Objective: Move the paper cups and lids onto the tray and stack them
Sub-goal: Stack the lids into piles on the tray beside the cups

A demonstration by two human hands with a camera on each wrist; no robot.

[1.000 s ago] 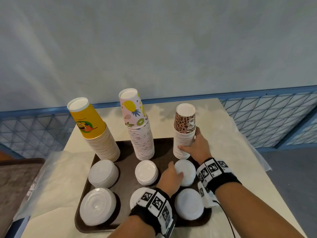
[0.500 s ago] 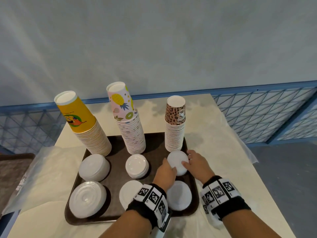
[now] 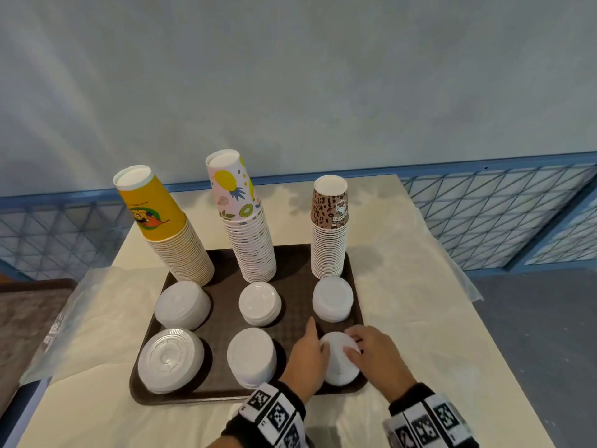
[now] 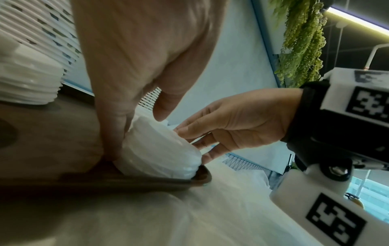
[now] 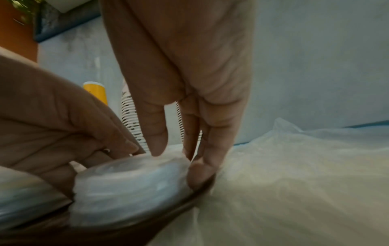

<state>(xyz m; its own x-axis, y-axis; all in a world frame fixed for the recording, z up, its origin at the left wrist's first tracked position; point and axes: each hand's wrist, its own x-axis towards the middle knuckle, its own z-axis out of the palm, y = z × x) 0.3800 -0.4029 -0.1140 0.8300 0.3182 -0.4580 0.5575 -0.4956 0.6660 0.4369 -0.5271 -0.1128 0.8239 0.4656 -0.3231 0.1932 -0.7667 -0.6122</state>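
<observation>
Left hand (image 3: 306, 360): fingers curled round lid stack (image 3: 341, 357) at its 9 o'clock side.
Right hand (image 3: 378, 357): fingertips pinched same stack from 3 o'clock.
Lid stack: stood on tray (image 3: 292, 324), at its 4 o'clock corner, against the rim.
Other lid stacks: five, spread over tray's near half.
Cups (image 3: 329, 227): three upside-down columns along tray's 12 o'clock edge.
</observation>
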